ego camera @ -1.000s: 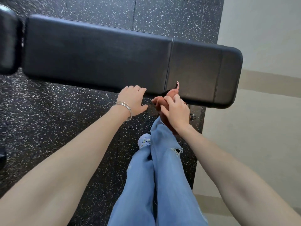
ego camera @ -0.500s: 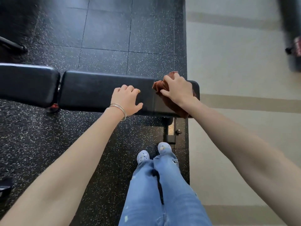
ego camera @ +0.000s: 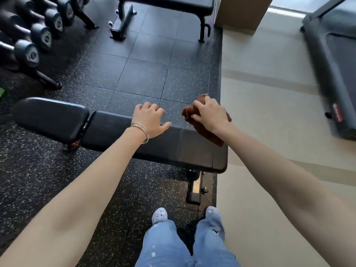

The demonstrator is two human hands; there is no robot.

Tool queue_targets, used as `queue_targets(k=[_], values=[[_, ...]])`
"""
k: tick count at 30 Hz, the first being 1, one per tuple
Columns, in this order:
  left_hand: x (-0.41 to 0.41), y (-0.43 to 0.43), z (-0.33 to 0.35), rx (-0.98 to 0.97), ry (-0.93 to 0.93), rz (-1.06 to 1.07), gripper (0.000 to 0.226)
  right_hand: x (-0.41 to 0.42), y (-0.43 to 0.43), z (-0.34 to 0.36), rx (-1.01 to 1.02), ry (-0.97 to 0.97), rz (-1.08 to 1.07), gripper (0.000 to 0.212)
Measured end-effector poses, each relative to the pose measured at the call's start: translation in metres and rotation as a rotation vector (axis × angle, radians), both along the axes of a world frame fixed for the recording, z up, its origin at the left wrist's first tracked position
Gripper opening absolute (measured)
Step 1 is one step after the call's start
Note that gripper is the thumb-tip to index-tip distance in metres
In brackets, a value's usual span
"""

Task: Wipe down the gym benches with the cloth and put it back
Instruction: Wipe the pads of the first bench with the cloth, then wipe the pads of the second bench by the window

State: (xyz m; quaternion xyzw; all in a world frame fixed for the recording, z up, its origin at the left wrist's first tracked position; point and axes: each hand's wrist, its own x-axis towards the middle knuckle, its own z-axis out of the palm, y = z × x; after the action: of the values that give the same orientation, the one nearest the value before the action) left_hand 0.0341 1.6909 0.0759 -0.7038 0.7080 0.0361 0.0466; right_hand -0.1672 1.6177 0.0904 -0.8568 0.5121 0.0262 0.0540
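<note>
Both hands had lifted off the desk (ego camera: 154,151); right hand (ego camera: 211,113) clutched the cloth (ego camera: 209,132) above its right end, left hand (ego camera: 150,118) hovered empty, fingers loosely curled.

Two benches: one (ego camera: 154,143) at centre, with two pads, and a second (ego camera: 169,4) at 12 o'clock. One cloth (ego camera: 208,130), at 2 o'clock from centre. Two hands: left (ego camera: 149,120), right (ego camera: 211,114). Dumbbells (ego camera: 28,53) at 10 o'clock: about five ends visible, count uncertain owing to blur. One treadmill (ego camera: 335,74) at 2 o'clock. Two shoes (ego camera: 159,215) at 6 o'clock.
</note>
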Motion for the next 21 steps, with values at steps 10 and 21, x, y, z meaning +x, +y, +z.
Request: queue_targets(k=[10, 21], values=[[-0.069, -0.011, 0.033, -0.036, -0.044, 0.188, 0.055, -0.060, -0.043, 0.029, -0.056, 0.002, 0.160, 0.031], [-0.152, -0.032, 0.061, -0.059, -0.094, 0.298, 0.057, -0.133, -0.091, 0.067, -0.025, -0.009, 0.297, 0.033]])
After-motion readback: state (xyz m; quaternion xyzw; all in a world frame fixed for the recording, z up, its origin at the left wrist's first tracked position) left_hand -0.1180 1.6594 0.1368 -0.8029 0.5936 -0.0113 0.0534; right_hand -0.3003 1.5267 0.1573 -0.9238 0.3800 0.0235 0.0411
